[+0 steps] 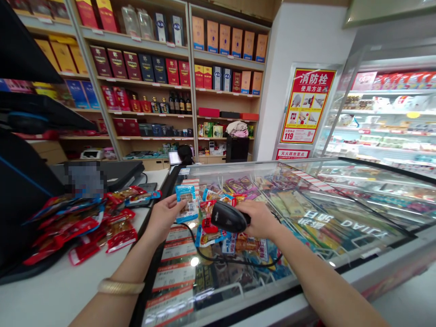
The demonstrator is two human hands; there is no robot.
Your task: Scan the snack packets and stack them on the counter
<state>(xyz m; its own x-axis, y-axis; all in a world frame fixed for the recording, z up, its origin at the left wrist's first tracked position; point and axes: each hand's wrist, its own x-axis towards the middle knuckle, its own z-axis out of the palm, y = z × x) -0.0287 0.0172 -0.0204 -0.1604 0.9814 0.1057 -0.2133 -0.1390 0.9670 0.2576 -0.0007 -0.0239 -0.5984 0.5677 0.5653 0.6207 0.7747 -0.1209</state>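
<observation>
Pinched between the fingers of my left hand (pixel 167 213) is a blue-edged snack packet (pixel 187 203) with a clear window, held above the freezer's glass lid. My right hand (pixel 260 219) grips a black barcode scanner (pixel 229 217) by its handle, its head pointing left toward the packet. From the scanner a black cable (pixel 218 260) loops over the glass. Beneath and around the scanner several red and blue snack packets (pixel 207 237) lie on the lid. Left of my left hand, a heap of similar red and blue packets (pixel 85 222) covers part of the white counter.
The chest freezer (pixel 327 254) extends to the right, with price labels (pixel 173 272) along its left side. A dark monitor (pixel 27 50) stands at the left. Behind are shelves of boxed bottles (pixel 146 68), and a dark-haired head (pixel 185 154) shows low before them.
</observation>
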